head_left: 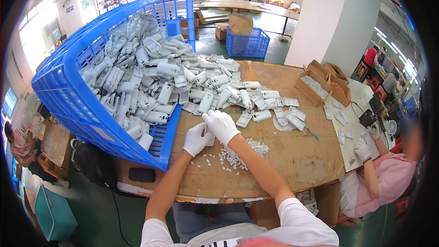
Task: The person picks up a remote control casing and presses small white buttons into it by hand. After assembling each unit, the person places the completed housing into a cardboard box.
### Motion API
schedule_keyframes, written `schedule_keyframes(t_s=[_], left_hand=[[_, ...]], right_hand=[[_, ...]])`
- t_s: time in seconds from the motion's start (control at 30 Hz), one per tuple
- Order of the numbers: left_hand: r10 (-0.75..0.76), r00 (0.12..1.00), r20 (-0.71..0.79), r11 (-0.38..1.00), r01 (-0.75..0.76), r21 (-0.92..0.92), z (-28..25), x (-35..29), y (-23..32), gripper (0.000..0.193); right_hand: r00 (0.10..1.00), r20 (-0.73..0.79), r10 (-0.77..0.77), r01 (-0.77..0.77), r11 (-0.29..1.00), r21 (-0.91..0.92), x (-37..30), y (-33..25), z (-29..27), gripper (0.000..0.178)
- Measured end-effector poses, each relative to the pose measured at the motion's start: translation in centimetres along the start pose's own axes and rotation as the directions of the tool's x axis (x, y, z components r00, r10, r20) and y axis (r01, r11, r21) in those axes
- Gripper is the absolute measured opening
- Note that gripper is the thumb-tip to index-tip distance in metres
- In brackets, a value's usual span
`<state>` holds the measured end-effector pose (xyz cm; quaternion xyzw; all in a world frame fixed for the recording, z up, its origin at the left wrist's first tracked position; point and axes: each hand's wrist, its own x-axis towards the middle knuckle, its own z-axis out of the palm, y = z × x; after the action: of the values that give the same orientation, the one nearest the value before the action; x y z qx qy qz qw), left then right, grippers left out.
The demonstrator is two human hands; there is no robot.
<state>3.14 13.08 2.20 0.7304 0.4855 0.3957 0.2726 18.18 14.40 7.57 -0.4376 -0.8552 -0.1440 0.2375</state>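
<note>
My left hand, in a white glove, is closed around a white plastic casing, of which only a part shows. Against it, my right hand, also gloved, has its fingers pinched together; whatever they hold is hidden. Below my hands, partly under my right forearm, lies a pile of tiny white plastic parts, with a few scattered to its left. Beyond my hands, a big heap of white casings spills from a tipped blue crate onto the cardboard-covered table.
Small cardboard boxes of parts stand at the table's far right. A thin green tool lies near some casings. On the right, a co-worker's gloved hands rest by a pale board. A dark flat object lies near the front left edge.
</note>
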Motion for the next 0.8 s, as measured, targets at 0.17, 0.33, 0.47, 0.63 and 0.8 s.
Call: schedule_keyframes(t_s=[0.17,0.33,0.47,0.63,0.8], left_hand=[[0.093,0.991,-0.094,0.995,-0.095,-0.02,0.3,0.2,-0.2,0.032],[0.12,0.99,-0.08,0.993,-0.12,0.007,-0.5,-0.6,0.2,0.019],[0.115,0.988,-0.105,0.993,-0.114,0.014,0.4,-0.6,-0.8,0.024],[0.128,0.977,-0.172,0.99,-0.117,0.077,0.5,-1.2,0.8,0.023],[0.235,0.954,-0.187,0.956,-0.192,0.22,0.4,-1.5,0.9,0.023]], right_hand=[[0.999,-0.026,0.037,-0.036,0.998,0.042,0.3,0.5,-0.3,0.014],[0.974,0.217,0.065,-0.1,0.983,0.155,0.8,-0.2,0.0,0.013],[0.951,0.308,0.012,-0.077,0.977,0.197,0.8,-0.1,0.4,0.008],[0.947,0.322,-0.007,-0.095,0.949,0.3,0.3,0.5,0.1,0.014],[0.901,0.433,-0.013,-0.136,0.941,0.311,1.0,0.0,-0.5,0.02]])
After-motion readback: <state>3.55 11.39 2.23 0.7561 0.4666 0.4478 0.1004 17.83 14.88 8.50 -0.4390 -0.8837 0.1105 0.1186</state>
